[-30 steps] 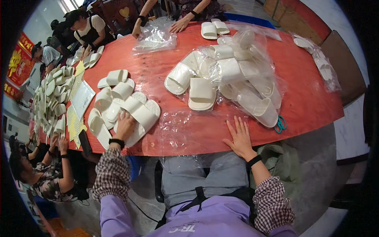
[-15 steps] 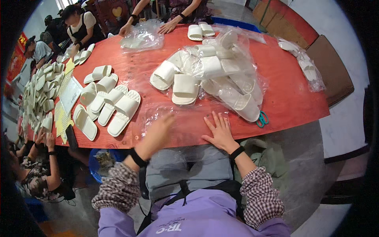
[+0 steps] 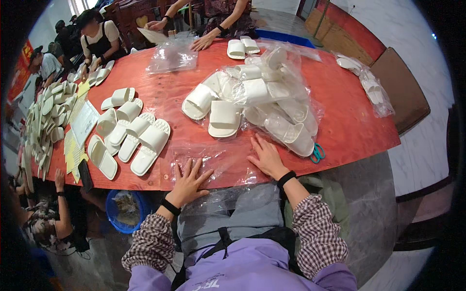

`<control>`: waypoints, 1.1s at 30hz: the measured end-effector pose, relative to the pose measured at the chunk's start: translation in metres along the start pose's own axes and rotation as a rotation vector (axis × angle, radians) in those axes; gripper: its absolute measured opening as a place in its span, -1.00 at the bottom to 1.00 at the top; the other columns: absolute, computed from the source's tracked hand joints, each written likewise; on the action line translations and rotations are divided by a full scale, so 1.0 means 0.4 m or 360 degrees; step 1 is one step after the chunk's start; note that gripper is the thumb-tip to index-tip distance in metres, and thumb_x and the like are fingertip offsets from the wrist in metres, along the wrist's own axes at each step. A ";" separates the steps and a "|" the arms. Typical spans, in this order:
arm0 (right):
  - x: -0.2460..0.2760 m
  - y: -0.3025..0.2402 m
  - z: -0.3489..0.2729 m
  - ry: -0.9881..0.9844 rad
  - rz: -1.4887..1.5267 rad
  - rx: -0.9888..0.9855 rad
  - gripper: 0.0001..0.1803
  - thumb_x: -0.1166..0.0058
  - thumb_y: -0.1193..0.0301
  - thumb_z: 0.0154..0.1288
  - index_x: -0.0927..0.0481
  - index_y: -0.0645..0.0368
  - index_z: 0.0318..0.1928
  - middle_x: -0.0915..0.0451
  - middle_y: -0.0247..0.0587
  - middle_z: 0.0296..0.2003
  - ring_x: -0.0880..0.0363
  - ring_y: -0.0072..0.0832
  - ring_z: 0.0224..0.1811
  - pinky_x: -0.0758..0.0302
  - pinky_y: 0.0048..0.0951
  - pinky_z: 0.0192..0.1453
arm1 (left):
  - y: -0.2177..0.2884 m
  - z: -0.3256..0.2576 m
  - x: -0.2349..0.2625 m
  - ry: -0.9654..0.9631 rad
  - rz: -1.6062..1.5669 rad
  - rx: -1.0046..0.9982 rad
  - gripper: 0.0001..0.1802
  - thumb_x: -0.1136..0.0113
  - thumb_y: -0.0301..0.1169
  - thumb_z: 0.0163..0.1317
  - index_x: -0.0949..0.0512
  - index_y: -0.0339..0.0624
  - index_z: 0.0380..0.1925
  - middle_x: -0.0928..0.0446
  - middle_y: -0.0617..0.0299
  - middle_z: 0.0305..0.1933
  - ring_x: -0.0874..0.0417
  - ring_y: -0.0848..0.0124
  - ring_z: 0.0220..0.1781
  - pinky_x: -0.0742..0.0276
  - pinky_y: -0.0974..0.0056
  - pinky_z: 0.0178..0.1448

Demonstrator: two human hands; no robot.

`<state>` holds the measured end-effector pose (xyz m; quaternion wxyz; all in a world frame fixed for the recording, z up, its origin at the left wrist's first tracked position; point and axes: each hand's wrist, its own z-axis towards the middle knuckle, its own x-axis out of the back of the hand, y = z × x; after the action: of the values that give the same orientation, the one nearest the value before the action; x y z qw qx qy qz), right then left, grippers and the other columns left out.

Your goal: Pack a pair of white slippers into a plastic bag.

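Observation:
A clear plastic bag [image 3: 221, 167] lies flat at the near edge of the red table, part of it hanging over my lap. My left hand [image 3: 190, 183] rests on its left side with the fingers spread. On its right side my right hand [image 3: 268, 158] lies with stretched fingers. Just beyond is a heap of white slippers [image 3: 255, 92], several of them inside clear plastic. Left of my hands, loose white slippers [image 3: 150, 147] lie in overlapping rows. Teal-handled scissors [image 3: 317, 153] lie to the right of my right hand.
A large pile of slippers [image 3: 56, 104] covers the table's left end, beside yellow sheets [image 3: 73, 154] and a dark flat object [image 3: 85, 175]. A blue bin [image 3: 112, 224] stands below. Across the table a person's hand [image 3: 204, 42] touches plastic. Bagged slippers [image 3: 374, 89] lie far right.
My left hand has come down onto the plastic bag, its fingers now spread. My right hand stays nearly in place. The person across has lifted a pale flat sheet.

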<state>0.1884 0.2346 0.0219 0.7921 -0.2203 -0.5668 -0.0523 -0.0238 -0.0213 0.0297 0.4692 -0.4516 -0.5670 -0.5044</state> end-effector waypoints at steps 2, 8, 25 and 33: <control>0.002 -0.012 0.001 -0.0100 -0.0079 -0.0173 -0.30 -0.10 0.06 0.25 -0.32 0.14 0.31 -0.19 0.15 0.35 -0.29 -0.04 0.29 -0.28 -0.09 0.29 | -0.007 -0.016 0.014 0.0023 0.0044 -0.0025 -0.17 -0.33 0.05 0.01 -0.29 0.25 0.33 -0.09 0.02 0.47 -0.01 -0.05 0.51 0.17 -0.51 0.35; 0.012 -0.015 0.031 0.0024 0.0012 0.0105 -0.38 -0.12 0.15 0.25 -0.39 0.17 0.25 -0.30 -0.03 0.31 -0.28 -0.10 0.32 -0.25 -0.06 0.34 | -0.041 0.088 0.103 0.0671 -0.0488 0.0125 -0.51 -0.19 -0.42 0.08 -0.44 -0.16 0.08 -0.44 0.02 0.09 -0.41 0.06 0.19 -0.15 -0.13 0.40; -0.018 0.001 0.012 -0.0226 -0.0149 0.0015 -0.28 0.01 -0.05 0.32 -0.30 0.10 0.35 -0.19 0.02 0.37 -0.13 0.02 0.41 -0.14 -0.02 0.41 | 0.021 0.139 0.050 0.0475 -0.0026 0.0136 -0.23 -0.28 -0.18 0.07 -0.28 -0.25 0.26 -0.37 0.05 0.25 -0.24 0.13 0.41 -0.01 -0.20 0.45; -0.017 -0.005 0.003 -0.0208 -0.0183 -0.0080 -0.24 -0.01 -0.06 0.29 -0.25 0.09 0.37 -0.16 0.08 0.38 -0.15 0.02 0.39 -0.15 -0.01 0.40 | 0.023 0.119 0.019 0.0286 0.0323 -0.0294 -0.39 -0.23 -0.19 0.07 -0.41 -0.25 0.11 -0.42 0.13 0.14 -0.27 0.21 0.40 0.14 -0.19 0.53</control>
<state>0.1844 0.2321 0.0165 0.7435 -0.2101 -0.6274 -0.0975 -0.0196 0.0272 0.0360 0.5232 -0.5007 -0.4254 -0.5428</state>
